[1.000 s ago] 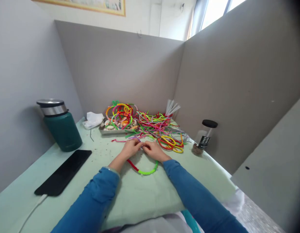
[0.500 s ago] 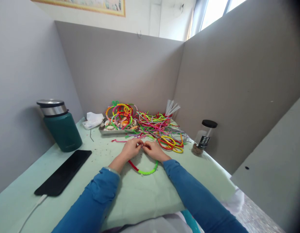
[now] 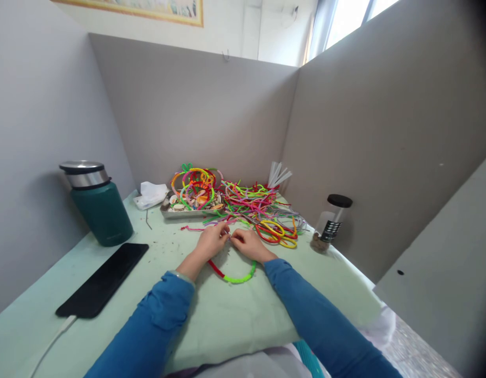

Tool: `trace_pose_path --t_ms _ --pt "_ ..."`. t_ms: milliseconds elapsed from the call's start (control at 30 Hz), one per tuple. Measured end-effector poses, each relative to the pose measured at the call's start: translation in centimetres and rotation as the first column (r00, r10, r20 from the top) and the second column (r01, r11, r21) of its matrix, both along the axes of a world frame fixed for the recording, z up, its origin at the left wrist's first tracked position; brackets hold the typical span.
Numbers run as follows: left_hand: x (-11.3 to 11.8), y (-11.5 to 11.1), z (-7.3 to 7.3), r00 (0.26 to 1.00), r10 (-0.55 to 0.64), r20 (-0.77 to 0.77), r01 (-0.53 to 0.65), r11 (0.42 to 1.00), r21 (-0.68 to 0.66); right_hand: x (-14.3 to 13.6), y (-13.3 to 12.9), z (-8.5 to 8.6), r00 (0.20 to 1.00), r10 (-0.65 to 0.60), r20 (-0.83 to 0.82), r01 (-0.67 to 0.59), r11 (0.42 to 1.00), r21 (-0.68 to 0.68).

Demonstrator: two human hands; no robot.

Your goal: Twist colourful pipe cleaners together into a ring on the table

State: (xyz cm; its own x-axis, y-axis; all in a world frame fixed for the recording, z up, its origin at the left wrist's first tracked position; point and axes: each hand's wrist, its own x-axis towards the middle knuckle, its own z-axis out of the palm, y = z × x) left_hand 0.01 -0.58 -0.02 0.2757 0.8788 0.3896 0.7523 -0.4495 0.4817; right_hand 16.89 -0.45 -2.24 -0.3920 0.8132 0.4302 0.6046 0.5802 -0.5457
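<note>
A ring wrapped in red, yellow-green and green pipe cleaners [image 3: 238, 280] lies on the pale green tablecloth, its near curve showing between my forearms. My left hand [image 3: 213, 241] bends over the ring's far left side with its fingers pinched together. Close beside it, my right hand [image 3: 249, 244] pinches at the far side too, the fingertips of both hands almost meeting. What sits between the fingertips is too small to make out, and the hands hide the ring's far part. Just beyond lies a pink pipe cleaner [image 3: 193, 229].
Behind the hands stand a metal tray [image 3: 183, 214] of shells and colourful hoops, and a heap of pipe cleaners [image 3: 251, 199]. A green bottle [image 3: 101, 210] and black phone [image 3: 103, 281] with a cable are left. At right is a black-lidded jar [image 3: 331, 223]. Grey partitions [image 3: 196, 105] enclose the table.
The fingers of my left hand have lifted and shifted very slightly at the ring's far side. My right hand and the ring stay nearly where they were.
</note>
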Motion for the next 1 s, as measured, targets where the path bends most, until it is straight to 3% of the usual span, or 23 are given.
trace_pose_path --t_ms 467,1000 --pt "-0.12 0.08 -0.04 0.998 -0.027 -0.065 0.029 0.999 0.031 -0.17 -0.07 0.08 0.999 -0.041 0.008 0.041 0.999 0.003" --pt "0.05 -0.25 0.38 0.986 -0.071 -0.15 0.069 0.997 -0.022 -0.24 0.19 -0.23 0.998 -0.06 -0.011 0.06 0.998 -0.007"
